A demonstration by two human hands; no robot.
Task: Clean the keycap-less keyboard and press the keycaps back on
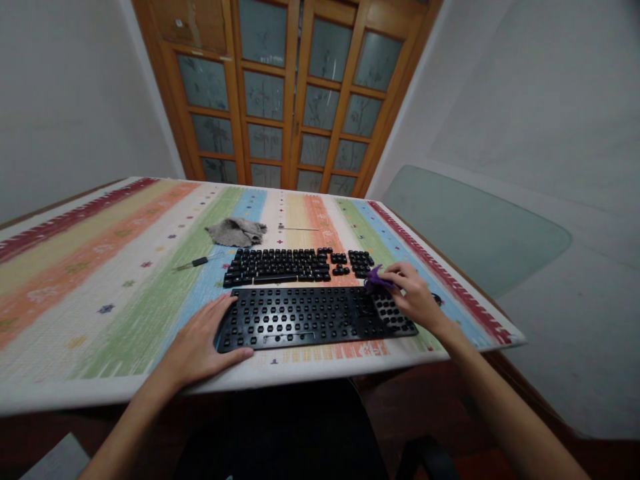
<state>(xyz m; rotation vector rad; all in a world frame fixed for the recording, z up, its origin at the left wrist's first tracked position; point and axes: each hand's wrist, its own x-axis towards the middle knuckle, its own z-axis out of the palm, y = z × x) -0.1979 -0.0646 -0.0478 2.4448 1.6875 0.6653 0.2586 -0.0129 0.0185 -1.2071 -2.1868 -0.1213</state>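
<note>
A black keyboard base [295,319], stripped of its keycaps, lies near the table's front edge. My left hand [203,337] rests at its left end, fingers along the top and thumb at the front edge, spread apart around the corner. My right hand [413,293] pinches a purple cloth [379,280] over the upper right part of the base, by the number pad. Just behind the base, the loose black keycaps [280,263] are laid out in keyboard order. Part of the cloth is hidden by my fingers.
A crumpled grey cloth [237,231] lies behind the keycaps. To their left is a small black-handled tool [199,261] with thin wires. A thin rod [300,229] lies farther back. A striped tablecloth [125,307] covers the table; wooden glazed doors [295,100] stand beyond.
</note>
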